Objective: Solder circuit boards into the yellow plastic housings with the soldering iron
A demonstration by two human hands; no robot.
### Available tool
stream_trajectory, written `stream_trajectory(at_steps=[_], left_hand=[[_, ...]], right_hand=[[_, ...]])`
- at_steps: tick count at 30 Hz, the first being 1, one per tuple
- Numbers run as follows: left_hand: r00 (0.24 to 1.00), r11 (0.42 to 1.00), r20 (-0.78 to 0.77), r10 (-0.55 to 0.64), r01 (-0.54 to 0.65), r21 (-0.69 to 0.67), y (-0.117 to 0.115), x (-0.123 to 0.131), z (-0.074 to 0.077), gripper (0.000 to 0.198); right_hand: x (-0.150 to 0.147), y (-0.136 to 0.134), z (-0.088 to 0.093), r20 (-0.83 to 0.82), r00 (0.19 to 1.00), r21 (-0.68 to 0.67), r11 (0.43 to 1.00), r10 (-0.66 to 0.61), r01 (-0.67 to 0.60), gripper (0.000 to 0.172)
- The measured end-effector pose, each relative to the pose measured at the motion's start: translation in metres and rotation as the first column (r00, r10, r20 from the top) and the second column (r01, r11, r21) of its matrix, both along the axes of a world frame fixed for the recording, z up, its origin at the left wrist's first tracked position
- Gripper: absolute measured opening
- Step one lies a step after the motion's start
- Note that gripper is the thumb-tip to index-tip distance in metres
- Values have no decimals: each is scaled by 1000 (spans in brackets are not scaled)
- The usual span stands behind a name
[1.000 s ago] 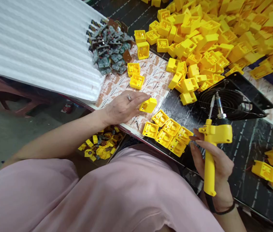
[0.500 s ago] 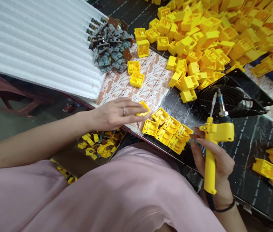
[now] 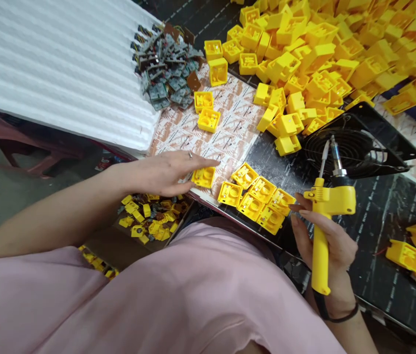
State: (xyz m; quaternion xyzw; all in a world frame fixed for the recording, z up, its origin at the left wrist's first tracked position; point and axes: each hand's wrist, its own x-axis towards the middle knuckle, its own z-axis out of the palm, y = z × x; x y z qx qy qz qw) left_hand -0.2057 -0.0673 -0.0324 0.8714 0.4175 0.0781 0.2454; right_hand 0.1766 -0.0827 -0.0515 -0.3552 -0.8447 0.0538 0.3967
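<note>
My left hand (image 3: 169, 172), a ring on one finger, has a small yellow plastic housing (image 3: 204, 177) between its thumb and outstretched fingers, at the table's front edge. To the right lies a close group of several similar yellow housings (image 3: 262, 189), their hollow sides up and small metal contacts inside. My right hand (image 3: 327, 236) is wrapped round the handle of a yellow soldering gun (image 3: 321, 246). The gun stands upright, its metal tip and feed tube pointing away from me over a black fan (image 3: 344, 147). Two more housings (image 3: 208, 121) sit on the patterned sheet beyond my left hand.
A large heap of yellow housings (image 3: 303, 64) fills the back right. Grey circuit boards (image 3: 171, 69) with wires are piled beside a white foam sheet (image 3: 64, 64). Below the table edge, a box holds yellow parts (image 3: 152, 216). More yellow housings (image 3: 406, 255) lie far right.
My left hand has drawn a yellow housing leftward, away from the grouped ones, and more of it shows now. The right hand and soldering gun have barely moved.
</note>
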Motion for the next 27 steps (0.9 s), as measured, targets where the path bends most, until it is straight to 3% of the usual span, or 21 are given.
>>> stream_trajectory(at_steps=[3, 5, 8, 11, 13, 15, 17, 19, 21, 23, 27], left_hand=[[993, 998, 95, -62, 62, 7, 2, -1, -3, 59], [993, 993, 102, 63, -72, 93, 19, 1, -11, 62], [941, 912, 9, 337, -329, 247, 61, 4, -22, 58], [922, 908, -129, 366, -323, 266, 97, 7, -24, 56], [930, 914, -91, 355, -325, 243, 104, 10, -22, 57], [930, 919, 80, 360, -368, 144, 100, 12, -17, 66], [876, 932, 316, 363, -345, -113, 88, 13, -11, 76], [785, 896, 488, 382, -184, -404, 77, 13, -6, 78], [727, 823, 548, 414, -41, -567, 69, 13, -4, 75], [709, 785, 556, 434, 5, -619, 65, 12, -4, 70], [679, 764, 573, 458, 28, -644, 63, 10, -8, 73]], right_hand=[[1, 0, -2, 24, 1000, -5, 1000, -19, 20, 30], [1, 1, -3, 31, 999, -5, 1000, -27, 27, 28], [1, 1, -2, 18, 1000, -13, 1000, -16, 16, 31], [1, 1, 1, 7, 1000, -36, 999, -6, 6, 32], [0, 2, 2, 12, 1000, -36, 999, -15, 16, 31], [0, 3, 4, 20, 1000, -33, 999, -24, 25, 30], [0, 4, 4, 29, 999, -17, 1000, -23, 23, 30], [0, 6, 3, 26, 1000, -20, 1000, -15, 15, 31], [1, 6, 1, 6, 1000, -34, 999, 2, -1, 32], [2, 6, -1, -10, 1000, -52, 999, 13, -14, 34], [4, 2, -3, -16, 1000, -102, 995, 0, -2, 38]])
